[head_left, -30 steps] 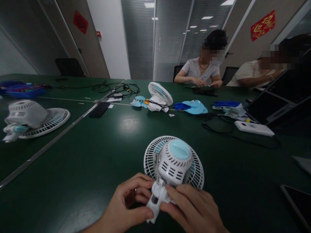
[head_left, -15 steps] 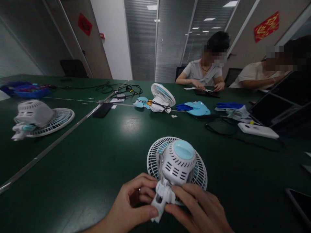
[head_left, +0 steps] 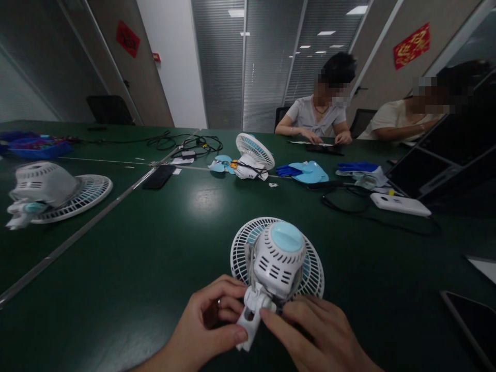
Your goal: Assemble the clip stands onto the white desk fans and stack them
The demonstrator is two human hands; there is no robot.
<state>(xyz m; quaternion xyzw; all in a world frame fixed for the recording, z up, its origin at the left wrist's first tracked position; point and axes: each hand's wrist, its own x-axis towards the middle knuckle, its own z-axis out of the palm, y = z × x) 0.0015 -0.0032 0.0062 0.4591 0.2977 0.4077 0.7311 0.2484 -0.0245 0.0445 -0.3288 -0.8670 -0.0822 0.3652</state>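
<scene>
From where I stand, the small white fan (head_left: 267,276) is on the green table (head_left: 166,248) right in front of the person, cage (head_left: 315,266) side down, with its motor housing (head_left: 282,266) and pale blue back cap (head_left: 288,236) turned up. The left hand (head_left: 205,323) (a ring (head_left: 219,303) sits on one finger) pinches the fan's white clip (head_left: 251,328) between thumb and fingers. The right hand (head_left: 320,333) is bent in close on the other side, one fingertip touching the clip near its joint; the other fingers curl in beside the cage, and I cannot tell whether they grasp anything. Over to the left a second fan (head_left: 46,183) lies cage down, beyond a metal strip (head_left: 96,216) running along the table. Farther back, a third fan (head_left: 253,155) rests tilted, with blue blades (head_left: 222,164) just beside it and another blue blade piece (head_left: 310,172) near its right. Two people sit across the table, one (head_left: 320,116) with both hands lowered over a dark flat object (head_left: 324,149)
</scene>
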